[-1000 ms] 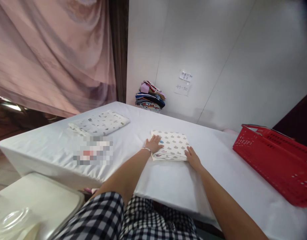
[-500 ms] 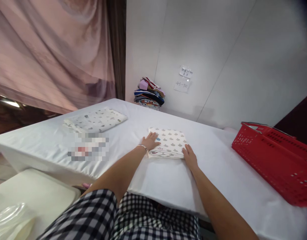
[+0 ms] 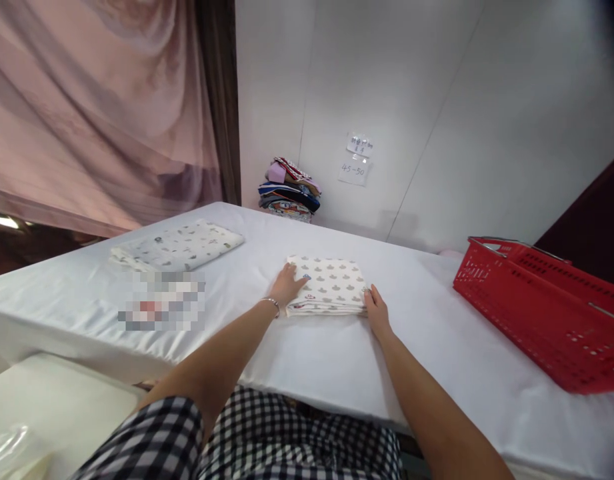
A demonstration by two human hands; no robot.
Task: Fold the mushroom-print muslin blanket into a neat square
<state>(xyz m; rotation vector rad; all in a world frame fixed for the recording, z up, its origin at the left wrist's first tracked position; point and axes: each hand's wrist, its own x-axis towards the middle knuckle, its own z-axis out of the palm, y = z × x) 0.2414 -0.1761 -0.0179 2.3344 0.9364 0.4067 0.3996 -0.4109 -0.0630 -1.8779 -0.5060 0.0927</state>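
A white folded cloth (image 3: 331,280) printed with small grey ducks, plus a blue and a pinkish motif, lies flat on the white-covered table (image 3: 411,320). My left hand (image 3: 285,287) touches its left edge, the thumb stretched over the top and apart from the fingers. At the right edge my right hand (image 3: 378,310) has its fingers closed on the side of the cloth; the fingers' undersides are hidden. Farther left lies another white folded cloth (image 3: 181,245) with small dark prints. In front of that, a blurred-out item (image 3: 159,303) shows a reddish patch.
A red plastic basket (image 3: 531,313) with metal handles stands on the right. Against the wall is a stack of folded fabrics (image 3: 289,193), left of two paper signs (image 3: 354,170). A pink curtain (image 3: 111,100) hangs at left. Clear plastic (image 3: 11,450) lies on the pale surface (image 3: 51,393) at lower left.
My left hand has slid outward from the top of the duck cloth to its left edge. My right hand stays at the right edge. The view has shifted slightly.
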